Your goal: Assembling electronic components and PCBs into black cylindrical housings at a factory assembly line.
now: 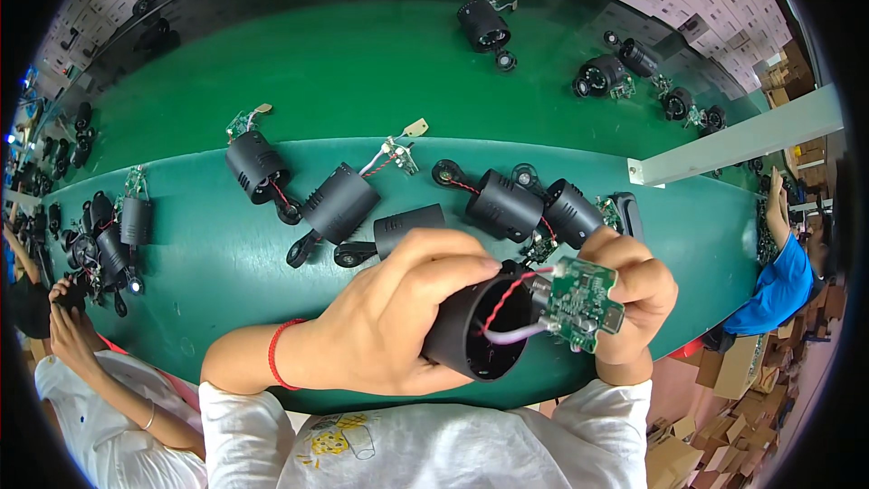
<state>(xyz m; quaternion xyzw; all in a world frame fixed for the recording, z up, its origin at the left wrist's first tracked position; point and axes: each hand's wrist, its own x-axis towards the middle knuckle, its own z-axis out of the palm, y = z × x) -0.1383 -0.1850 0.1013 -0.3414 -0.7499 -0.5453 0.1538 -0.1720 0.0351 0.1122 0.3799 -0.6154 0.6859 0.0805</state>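
Note:
My left hand [389, 312] is wrapped round a black cylindrical camera housing [450, 330], its open end turned toward me and to the right. A twisted red wire [501, 308] and a pale lilac cable [516, 335] run out of the housing to a green circuit board [579, 303]. Curled fingers of my right hand [641, 294] close on the board's right edge; some fingertips are hidden behind it. Beside the board, next to the housing's rim, a silver threaded part [541, 286] shows. Just beyond my left hand lies another black housing [407, 225].
Several black camera housings with boards and wires lie across the green table [181, 290], including one housing [339, 204] with a dangling board. More units [597, 75] sit on the green belt [362, 63] behind. A pale metal bar [733, 138] crosses at right. Co-workers' hands [77, 335] work at left.

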